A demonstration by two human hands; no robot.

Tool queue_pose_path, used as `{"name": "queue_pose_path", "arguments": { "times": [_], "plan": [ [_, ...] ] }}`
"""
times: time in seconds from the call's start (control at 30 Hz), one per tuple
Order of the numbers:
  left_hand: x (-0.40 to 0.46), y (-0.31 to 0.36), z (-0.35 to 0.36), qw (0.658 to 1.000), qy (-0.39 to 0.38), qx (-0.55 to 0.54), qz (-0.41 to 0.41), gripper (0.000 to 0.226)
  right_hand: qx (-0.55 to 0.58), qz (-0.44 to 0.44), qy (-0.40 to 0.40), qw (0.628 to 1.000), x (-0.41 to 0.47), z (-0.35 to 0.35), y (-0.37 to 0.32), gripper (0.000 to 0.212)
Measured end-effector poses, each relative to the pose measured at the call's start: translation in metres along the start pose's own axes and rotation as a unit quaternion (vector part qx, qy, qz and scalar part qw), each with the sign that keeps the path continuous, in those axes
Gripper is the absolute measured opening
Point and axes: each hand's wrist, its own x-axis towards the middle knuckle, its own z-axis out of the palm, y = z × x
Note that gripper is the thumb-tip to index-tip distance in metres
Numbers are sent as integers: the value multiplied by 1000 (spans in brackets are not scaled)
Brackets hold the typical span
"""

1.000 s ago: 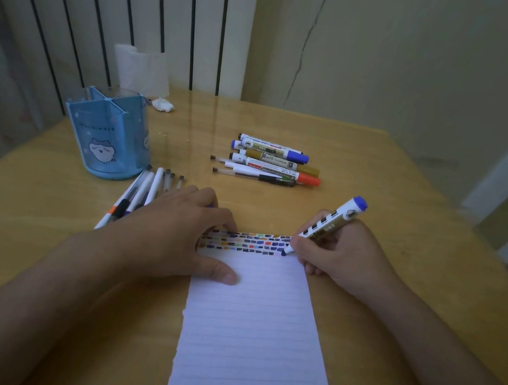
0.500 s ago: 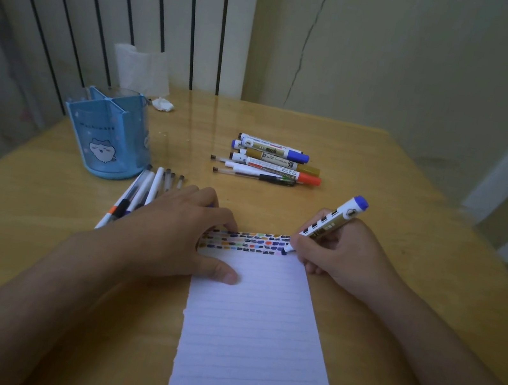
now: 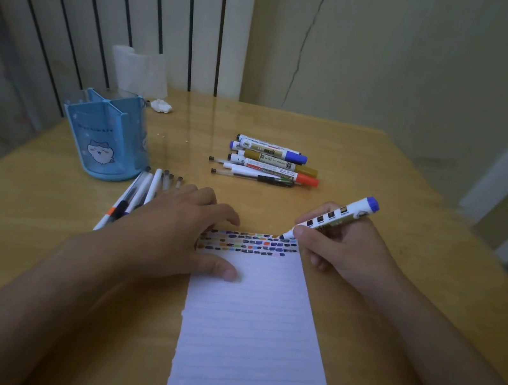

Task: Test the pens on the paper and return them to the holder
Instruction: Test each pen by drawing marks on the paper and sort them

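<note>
Barely anything has shifted since a second ago: the right hand (image 3: 347,251) keeps its pinch on the blue-capped marker (image 3: 332,219), tip still planted at the top right corner of the paper (image 3: 255,337), right at the end of the rows of coloured test marks (image 3: 247,243). It's held tilted like a writing pen, cap end up and away, so the nib meets the sheet. Over on the other side, the left hand (image 3: 168,232) lies flat with fingers spread, thumb pressing the sheet's left edge, my guess is to stop it sliding under the stroke. Beyond the paper, a group of markers and pens (image 3: 267,162) lies on the counter (image 3: 397,189), and more pens (image 3: 138,193) lie fanned just beside the blue holder (image 3: 107,137), partly under the left hand. Nothing shows above the holder's rim, so returns look not yet begun.
</note>
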Motion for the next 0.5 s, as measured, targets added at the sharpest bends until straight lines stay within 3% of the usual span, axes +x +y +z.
{"name": "queue_pose_path", "arguments": {
  "times": [0.2,0.3,0.5],
  "plan": [
    [-1,4,-1,996,76,-39,-5,37,42,24,15,999,2,0,-1,12],
    [-2,4,-2,993,95,-61,-14,43,58,30,21,998,3,2,-2,3],
    [3,5,-1,990,99,-77,-60,56,80,2,20,997,1,0,-2,9]
  ]
}}
